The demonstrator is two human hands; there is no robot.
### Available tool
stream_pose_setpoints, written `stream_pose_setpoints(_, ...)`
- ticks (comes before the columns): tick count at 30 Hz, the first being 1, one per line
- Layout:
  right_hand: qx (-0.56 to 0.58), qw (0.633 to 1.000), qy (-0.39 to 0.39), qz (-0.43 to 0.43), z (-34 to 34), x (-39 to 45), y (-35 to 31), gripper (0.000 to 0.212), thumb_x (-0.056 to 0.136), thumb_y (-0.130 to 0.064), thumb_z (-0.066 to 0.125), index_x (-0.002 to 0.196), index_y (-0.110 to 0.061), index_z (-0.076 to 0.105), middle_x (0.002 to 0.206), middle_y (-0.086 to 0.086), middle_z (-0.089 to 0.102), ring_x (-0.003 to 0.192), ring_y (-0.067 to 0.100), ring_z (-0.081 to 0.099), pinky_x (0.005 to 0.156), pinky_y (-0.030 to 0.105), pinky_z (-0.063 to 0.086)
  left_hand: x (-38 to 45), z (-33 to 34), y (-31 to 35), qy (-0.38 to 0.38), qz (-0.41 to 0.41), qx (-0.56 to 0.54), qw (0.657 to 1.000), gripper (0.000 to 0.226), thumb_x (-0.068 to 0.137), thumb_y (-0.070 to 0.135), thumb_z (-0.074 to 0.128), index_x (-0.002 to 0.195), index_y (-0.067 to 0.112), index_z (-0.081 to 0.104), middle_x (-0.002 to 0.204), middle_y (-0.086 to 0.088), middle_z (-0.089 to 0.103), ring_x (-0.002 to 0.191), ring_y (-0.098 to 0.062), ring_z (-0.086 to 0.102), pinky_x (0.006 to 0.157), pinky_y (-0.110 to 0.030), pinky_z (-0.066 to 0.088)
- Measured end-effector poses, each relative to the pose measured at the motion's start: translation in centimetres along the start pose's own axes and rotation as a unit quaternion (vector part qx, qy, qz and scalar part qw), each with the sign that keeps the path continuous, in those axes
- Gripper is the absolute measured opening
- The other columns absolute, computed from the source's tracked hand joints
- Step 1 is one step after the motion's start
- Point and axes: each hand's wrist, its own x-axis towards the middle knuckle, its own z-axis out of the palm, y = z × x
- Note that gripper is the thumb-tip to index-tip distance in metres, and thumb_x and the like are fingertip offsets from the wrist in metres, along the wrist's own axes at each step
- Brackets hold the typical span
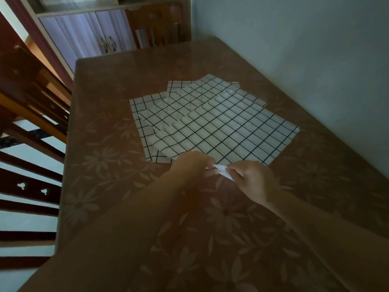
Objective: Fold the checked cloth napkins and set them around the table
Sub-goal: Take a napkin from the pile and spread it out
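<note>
Pinched between both hands at the near edge of the stack is one corner of the top checked napkin: left hand and right hand are each closed on the lifted white corner, prob. so a single layer is peeled free w/o dragging the rest. Several napkins are fanned flat and overlapping at mid-table, none folded yet, so folding is judged barely begun. Chairs are seen at the left & far sides, where settings would likely go.
</note>
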Motion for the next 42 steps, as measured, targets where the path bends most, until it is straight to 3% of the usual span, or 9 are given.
stream_pose_setpoints(4, -0.004, 1.0, 0.0, 0.002, -1.6, -0.4, 0.9, 0.043, 0.094, -0.036, 0.034, 0.086, -0.013, 0.069, 0.073, 0.004, 0.069, 0.066, 0.022, 0.065, 0.057, 0.038, 0.053, -0.5, -0.6, 0.0, -0.044, -0.009, 0.017, 0.999, 0.035, 0.101, 0.037, 0.037, 0.105, 0.02, 0.067, 0.096, 0.0, 0.068, 0.088, -0.019, 0.061, 0.073, -0.03, 0.044)
stream_pose_setpoints(8, 0.032, 0.999, 0.017, 0.019, -2.6, -0.7, 0.6, 0.023, 0.092, -0.026, 0.055, 0.083, -0.013, 0.072, 0.074, 0.0, 0.071, 0.068, 0.018, 0.067, 0.058, 0.039, 0.055, -1.0, -1.6, 0.5, -0.073, -0.007, -0.013, 0.997, 0.026, 0.095, 0.034, 0.053, 0.082, 0.015, 0.066, 0.068, 0.003, 0.056, 0.069, -0.018, 0.052, 0.062, -0.027, 0.035)
stream_pose_setpoints(11, 0.043, 0.998, -0.017, 0.048, -3.3, -0.8, -0.2, 0.013, 0.088, -0.021, 0.068, 0.076, -0.015, 0.072, 0.07, -0.003, 0.071, 0.065, 0.014, 0.066, 0.058, 0.037, 0.056, -1.6, -2.2, 1.2, -0.044, 0.002, -0.041, 0.998, 0.04, 0.081, 0.024, 0.066, 0.052, 0.018, 0.039, 0.052, 0.004, 0.033, 0.054, -0.016, 0.034, 0.052, -0.025, 0.023)
stream_pose_setpoints(14, 0.068, 0.994, -0.042, 0.069, -3.8, -1.1, -0.5, 0.01, 0.084, -0.022, 0.072, 0.075, -0.019, 0.07, 0.069, -0.009, 0.069, 0.068, 0.008, 0.066, 0.064, 0.036, 0.057, -2.3, -2.6, 1.7, -0.039, -0.002, -0.074, 0.996, 0.046, 0.074, 0.029, 0.071, 0.049, 0.019, 0.034, 0.05, 0.004, 0.03, 0.05, -0.014, 0.028, 0.049, -0.026, 0.022)
stream_pose_setpoints(18, 0.104, 0.993, -0.007, 0.051, -4.5, -1.5, -1.0, 0.008, 0.088, -0.02, 0.068, 0.083, -0.015, 0.065, 0.071, -0.014, 0.065, 0.071, 0.005, 0.065, 0.065, 0.033, 0.057, -3.1, -2.8, 1.6, -0.083, 0.009, -0.096, 0.992, 0.033, 0.095, 0.042, 0.056, 0.08, 0.017, 0.071, 0.056, 0.007, 0.046, 0.055, -0.009, 0.043, 0.059, -0.028, 0.034)
stream_pose_setpoints(23, 0.104, 0.991, 0.075, 0.029, -5.6, -1.8, -2.7, 0.018, 0.092, -0.029, 0.061, 0.097, -0.014, 0.052, 0.072, 0.003, 0.066, 0.062, 0.021, 0.066, 0.054, 0.042, 0.056, -4.1, -3.6, 1.6, 0.012, -0.025, -0.069, 0.997, 0.028, 0.099, 0.033, 0.05, 0.085, 0.015, 0.067, 0.067, 0.001, 0.057, 0.063, -0.016, 0.054, 0.054, -0.025, 0.034)
stream_pose_setpoints(27, 0.094, 0.992, 0.012, 0.088, -6.2, -2.4, -3.0, 0.055, 0.079, -0.028, 0.079, 0.128, -0.019, 0.056, 0.095, 0.001, 0.07, 0.077, 0.016, 0.068, 0.068, 0.03, 0.058, -5.1, -5.3, 1.8, 0.079, -0.011, -0.08, 0.994, 0.026, 0.097, 0.033, 0.055, 0.089, 0.014, 0.069, 0.071, 0.0, 0.064, 0.065, -0.017, 0.057, 0.063, -0.031, 0.049)
stream_pose_setpoints(36, 0.009, 0.996, -0.015, 0.089, -5.4, -7.2, -6.2, 0.014, 0.082, -0.017, 0.076, 0.094, -0.019, 0.071, 0.075, -0.004, 0.07, 0.055, 0.007, 0.056, 0.047, 0.021, 0.041, -13.8, -7.3, 3.2, 0.133, 0.008, -0.102, 0.986, 0.008, 0.086, 0.026, 0.07, 0.084, 0.018, 0.068, 0.078, 0.006, 0.064, 0.073, -0.011, 0.055, 0.066, -0.024, 0.041)
stream_pose_setpoints(42, -0.003, 0.991, -0.039, 0.126, -5.3, -14.5, -12.2, 0.026, 0.073, -0.024, 0.082, 0.093, -0.021, 0.066, 0.081, -0.006, 0.069, 0.066, 0.012, 0.059, 0.057, 0.024, 0.043, -22.3, -5.4, 6.2, 0.044, 0.048, -0.041, 0.997, 0.018, 0.094, 0.028, 0.052, 0.099, 0.018, 0.066, 0.084, 0.003, 0.057, 0.076, -0.013, 0.048, 0.059, -0.024, 0.026)
